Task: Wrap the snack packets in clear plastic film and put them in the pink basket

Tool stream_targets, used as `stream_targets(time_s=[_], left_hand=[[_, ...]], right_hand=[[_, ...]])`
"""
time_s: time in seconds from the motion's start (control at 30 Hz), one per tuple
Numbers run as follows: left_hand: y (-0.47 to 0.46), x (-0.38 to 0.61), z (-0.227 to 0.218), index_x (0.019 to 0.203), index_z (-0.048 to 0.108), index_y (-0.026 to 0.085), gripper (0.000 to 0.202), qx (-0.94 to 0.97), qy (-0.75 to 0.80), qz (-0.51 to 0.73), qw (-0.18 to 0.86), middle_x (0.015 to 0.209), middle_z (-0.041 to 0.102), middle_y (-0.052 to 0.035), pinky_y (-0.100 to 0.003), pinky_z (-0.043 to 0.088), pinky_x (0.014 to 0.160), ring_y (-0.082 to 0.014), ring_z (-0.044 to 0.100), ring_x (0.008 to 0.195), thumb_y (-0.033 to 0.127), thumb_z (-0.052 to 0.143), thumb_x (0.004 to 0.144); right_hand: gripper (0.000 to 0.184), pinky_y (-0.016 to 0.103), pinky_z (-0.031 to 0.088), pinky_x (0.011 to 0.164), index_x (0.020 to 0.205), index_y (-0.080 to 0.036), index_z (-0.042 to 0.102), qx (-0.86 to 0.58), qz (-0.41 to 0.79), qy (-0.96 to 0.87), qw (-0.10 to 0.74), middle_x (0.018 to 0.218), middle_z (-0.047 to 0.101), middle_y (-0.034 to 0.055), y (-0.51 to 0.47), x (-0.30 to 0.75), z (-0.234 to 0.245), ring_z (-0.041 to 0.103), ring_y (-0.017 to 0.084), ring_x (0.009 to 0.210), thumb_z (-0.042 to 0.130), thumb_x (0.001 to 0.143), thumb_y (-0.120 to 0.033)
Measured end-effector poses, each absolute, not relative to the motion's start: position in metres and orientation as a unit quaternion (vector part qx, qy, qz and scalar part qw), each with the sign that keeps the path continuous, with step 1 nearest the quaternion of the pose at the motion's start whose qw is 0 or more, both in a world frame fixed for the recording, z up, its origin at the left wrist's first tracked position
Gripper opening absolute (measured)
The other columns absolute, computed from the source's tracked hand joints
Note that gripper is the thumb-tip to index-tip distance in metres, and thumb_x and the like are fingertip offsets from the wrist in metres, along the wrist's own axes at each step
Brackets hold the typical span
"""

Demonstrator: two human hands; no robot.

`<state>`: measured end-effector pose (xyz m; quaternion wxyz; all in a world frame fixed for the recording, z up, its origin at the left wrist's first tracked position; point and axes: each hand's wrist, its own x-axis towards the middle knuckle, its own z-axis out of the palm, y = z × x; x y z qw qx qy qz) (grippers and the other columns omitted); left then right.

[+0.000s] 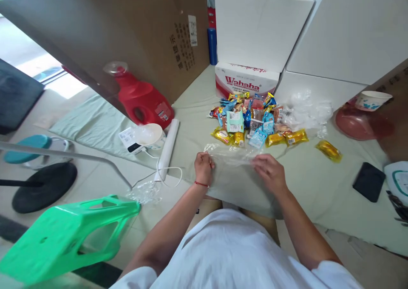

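Note:
A clear plastic bag (231,156) is stretched between my two hands, low over the front of the cloth-covered table. My left hand (204,168), with a red string at the wrist, is closed on its left end. At the other end, my right hand (270,172) pinches the plastic between thumb and fingers. Just beyond the bag lies a heap of small wrapped snacks (235,122) in yellow, blue, green and red packets. One yellow packet (329,151) sits apart on the right. Crumpled clear plastic bags (307,112) are piled beside the heap.
Behind the heap stand a Wahaba carton (245,81) and white boxes (261,29). To the left are a red jug (143,97), a paper cup (153,136), a white roll (168,148) and a green stool (73,233). A dark flat pouch (369,182) lies at right.

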<state>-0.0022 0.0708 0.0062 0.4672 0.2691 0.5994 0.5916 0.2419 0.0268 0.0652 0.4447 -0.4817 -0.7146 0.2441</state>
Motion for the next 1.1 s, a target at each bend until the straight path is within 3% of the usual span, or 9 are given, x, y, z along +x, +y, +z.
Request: stream_targets(time_s=[0.13,0.27,0.37,0.47,0.57,0.67,0.7,0.83,1.1], left_hand=[[0.044,-0.028,0.008,0.091,0.053,0.022,0.021,0.296,0.662,0.510,0.462,0.071,0.052,0.0044,-0.023,0.041,0.055,-0.0120,0.053,0.060,0.033,0.061,0.076],[0.023,-0.045,0.043,0.114,0.059,0.020,0.045,0.502,0.689,0.474,0.223,0.113,0.062,-0.0092,-0.042,0.053,0.089,-0.0264,0.061,0.109,0.026,0.060,0.070],[0.015,-0.024,0.082,0.138,0.052,0.019,0.060,0.727,0.548,0.401,0.097,0.140,0.057,-0.0151,-0.061,0.032,0.119,-0.0366,0.045,0.141,0.034,0.060,0.081],[0.008,0.018,0.096,0.152,0.044,0.020,0.078,0.844,0.463,0.269,0.043,0.156,0.049,-0.0186,-0.069,0.006,0.125,-0.0420,0.034,0.151,0.054,0.067,0.086],[0.005,0.047,0.078,0.148,0.051,0.020,0.070,0.894,0.409,0.178,0.043,0.151,0.055,-0.0197,-0.068,0.018,0.122,-0.0393,0.043,0.144,0.054,0.068,0.090],[0.011,0.050,0.053,0.106,0.071,0.019,0.024,0.892,0.416,0.138,0.110,0.107,0.073,-0.0135,-0.047,0.046,0.100,-0.0287,0.064,0.112,0.038,0.059,0.100],[0.015,0.047,0.047,0.091,0.070,0.019,0.026,0.882,0.422,0.148,0.152,0.092,0.072,-0.0104,-0.040,0.048,0.090,-0.0247,0.065,0.098,0.036,0.054,0.102],[0.035,0.033,0.034,0.073,0.058,0.020,0.038,0.740,0.506,0.292,0.332,0.065,0.057,0.0005,-0.027,0.041,0.065,-0.0143,0.052,0.065,0.040,0.045,0.104],[0.057,0.026,0.009,0.062,0.043,0.023,0.046,0.451,0.668,0.401,0.436,0.053,0.036,0.0055,-0.027,0.029,0.054,-0.0128,0.035,0.054,0.052,0.047,0.097]], right_hand=[[0.027,0.030,0.059,0.080,0.111,-0.030,0.076,-0.429,0.208,-0.784,0.397,0.107,0.072,0.0054,-0.030,0.254,0.040,0.070,0.017,0.095,0.055,0.100,-0.017],[0.028,0.029,0.060,0.078,0.115,-0.029,0.075,-0.446,0.192,-0.779,0.397,0.108,0.071,0.0062,-0.054,0.257,0.017,0.071,0.017,0.096,0.055,0.101,-0.015],[0.027,0.028,0.061,0.076,0.115,-0.029,0.074,-0.453,0.185,-0.772,0.405,0.109,0.070,0.0062,-0.053,0.257,0.015,0.070,0.016,0.093,0.056,0.101,-0.015],[0.027,0.029,0.061,0.077,0.116,-0.029,0.073,-0.439,0.188,-0.779,0.406,0.110,0.070,0.0066,-0.045,0.255,0.022,0.070,0.016,0.094,0.056,0.101,-0.015],[0.026,0.030,0.061,0.080,0.114,-0.028,0.074,-0.435,0.178,-0.787,0.400,0.110,0.070,0.0069,-0.040,0.257,0.029,0.069,0.017,0.097,0.056,0.101,-0.015],[0.026,0.029,0.061,0.080,0.111,-0.027,0.075,-0.455,0.163,-0.779,0.399,0.110,0.070,0.0071,-0.044,0.267,0.031,0.069,0.017,0.097,0.055,0.101,-0.014],[0.026,0.028,0.060,0.079,0.111,-0.027,0.075,-0.463,0.160,-0.774,0.401,0.109,0.070,0.0071,-0.047,0.271,0.030,0.070,0.017,0.096,0.055,0.101,-0.014],[0.025,0.027,0.060,0.078,0.111,-0.026,0.075,-0.490,0.157,-0.758,0.401,0.107,0.071,0.0069,-0.065,0.290,0.019,0.071,0.016,0.094,0.056,0.101,-0.015],[0.022,0.031,0.061,0.081,0.116,-0.028,0.075,-0.541,0.253,-0.743,0.303,0.112,0.073,0.0082,-0.100,0.336,0.013,0.071,0.020,0.099,0.060,0.102,-0.035]])
